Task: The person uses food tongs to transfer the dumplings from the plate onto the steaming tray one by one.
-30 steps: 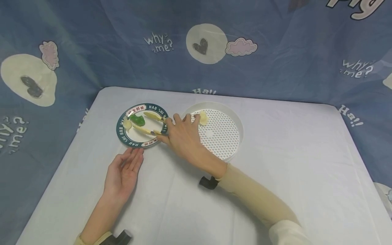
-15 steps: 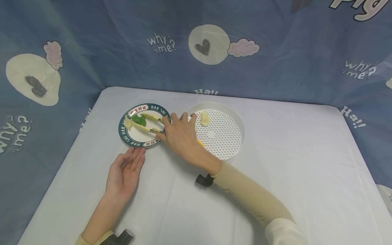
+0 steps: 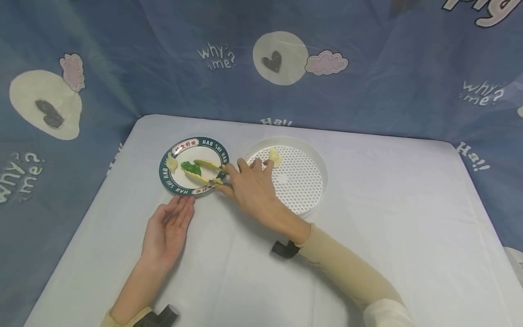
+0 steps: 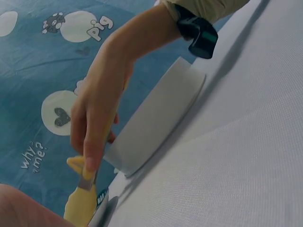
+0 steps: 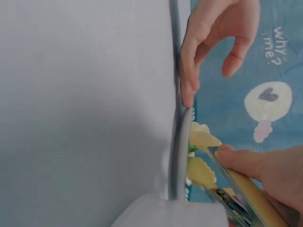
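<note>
One green piece point(image 3: 191, 168) sits between the tips of the tongs point(image 3: 198, 177), over the plate point(image 3: 165, 176); whether it is lifted I cannot tell. I have the right hand point(image 3: 253, 188) clamped on the tongs, the left hand point(image 3: 167, 231) extended, fingertips at the plate's near edge. One pale piece point(image 3: 171, 163) lies at the plate's left, another pale piece point(image 3: 275, 157) in the sieve point(image 3: 300, 190).

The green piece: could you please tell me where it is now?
In the head view, the green piece is at left, within the plate's rim, between the yellow tongs' tips, right of a pale piece.
</note>
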Motion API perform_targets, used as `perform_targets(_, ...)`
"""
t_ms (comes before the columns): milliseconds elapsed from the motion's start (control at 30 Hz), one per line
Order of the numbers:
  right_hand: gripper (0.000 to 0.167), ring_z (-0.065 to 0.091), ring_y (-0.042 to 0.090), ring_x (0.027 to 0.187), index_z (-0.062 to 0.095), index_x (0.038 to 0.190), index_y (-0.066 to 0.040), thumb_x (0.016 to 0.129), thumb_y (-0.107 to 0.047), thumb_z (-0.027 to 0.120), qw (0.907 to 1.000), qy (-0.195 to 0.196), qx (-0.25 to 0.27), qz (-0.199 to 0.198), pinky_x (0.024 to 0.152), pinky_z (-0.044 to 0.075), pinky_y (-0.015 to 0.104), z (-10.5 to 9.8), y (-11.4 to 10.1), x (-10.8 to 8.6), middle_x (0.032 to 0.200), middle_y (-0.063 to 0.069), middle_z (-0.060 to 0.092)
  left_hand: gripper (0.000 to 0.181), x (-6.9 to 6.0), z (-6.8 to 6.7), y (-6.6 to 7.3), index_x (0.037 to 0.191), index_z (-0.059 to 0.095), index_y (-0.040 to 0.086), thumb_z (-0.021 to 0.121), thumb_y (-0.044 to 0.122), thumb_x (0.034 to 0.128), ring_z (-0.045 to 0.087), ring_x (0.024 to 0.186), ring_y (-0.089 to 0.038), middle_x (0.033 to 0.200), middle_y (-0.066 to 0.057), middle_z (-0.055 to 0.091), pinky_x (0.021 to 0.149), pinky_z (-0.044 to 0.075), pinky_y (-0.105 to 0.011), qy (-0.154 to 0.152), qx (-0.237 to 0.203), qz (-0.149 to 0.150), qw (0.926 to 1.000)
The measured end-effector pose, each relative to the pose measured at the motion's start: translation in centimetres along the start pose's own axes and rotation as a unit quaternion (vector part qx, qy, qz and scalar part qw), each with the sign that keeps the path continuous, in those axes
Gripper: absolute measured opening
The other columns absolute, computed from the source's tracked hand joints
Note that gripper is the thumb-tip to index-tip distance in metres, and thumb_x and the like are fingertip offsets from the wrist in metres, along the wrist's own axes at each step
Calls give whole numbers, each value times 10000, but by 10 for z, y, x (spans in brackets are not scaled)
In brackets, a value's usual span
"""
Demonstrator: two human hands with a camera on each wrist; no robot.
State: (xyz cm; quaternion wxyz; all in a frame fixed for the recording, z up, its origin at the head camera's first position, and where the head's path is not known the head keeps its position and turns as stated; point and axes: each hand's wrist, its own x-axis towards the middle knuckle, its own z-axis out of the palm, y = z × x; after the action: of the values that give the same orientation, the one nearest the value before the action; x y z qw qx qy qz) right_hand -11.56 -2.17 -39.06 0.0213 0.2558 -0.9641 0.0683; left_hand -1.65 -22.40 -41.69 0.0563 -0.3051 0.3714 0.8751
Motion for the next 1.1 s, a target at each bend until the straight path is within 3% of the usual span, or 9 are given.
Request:
perform_targets(200, 578, 636, 389, 1081, 658, 1389, -242, 1023, -680, 566, 9997, -116, 182, -70, 1041, 465, 645, -14, 14, -20, 1181, 46, 702, 617, 0, 1, 1, 1741, 91, 240, 317, 237, 1167, 305, 1649, -84, 1818, 29, 149, 1345, 347, -166, 17, -56, 18, 10000)
perform_targets(400, 550, 666, 417, 1052, 671, 1295, -209, 1021, -677, 577, 9995, 151, 242, -97, 1046, 480, 703, -31, 33, -39, 1025, 41, 657, 603, -1, 1, 2, 1737, 114, 240, 310, 244, 1167, 314, 1643, -78, 1811, 39, 162, 1335, 359, -157, -16, -132, 9, 9999)
perform_targets(567, 557, 668, 451, 1011, 690, 1290, -202, 1013, -676, 597, 9989, 356, 272, 103, 1032, 469, 743, -45, 49, -52, 993, 46, 633, 601, -1, 1, 3, 1738, 98, 241, 291, 245, 1169, 302, 1647, -72, 1812, 47, 147, 1335, 352, -151, -72, -154, -48, 9998)
perform_targets(800, 606, 648, 453, 1011, 680, 1324, -183, 1009, -692, 586, 9985, 314, 327, 322, 1090, 421, 779, -62, 73, -63, 1028, 60, 648, 614, 0, 1, 4, 1741, 60, 233, 282, 244, 1169, 290, 1652, -80, 1813, 41, 121, 1336, 350, -150, -174, -143, -72, 9997)
perform_targets(1100, 613, 631, 463, 967, 675, 1334, -134, 1024, -657, 598, 9961, 522, 292, 653, 1054, 419, 769, -71, 98, -74, 939, 90, 606, 612, 0, -1, 4, 1741, 49, 237, 272, 243, 1171, 285, 1654, -75, 1809, 48, 126, 1340, 344, -151, -180, -122, -123, 9997)
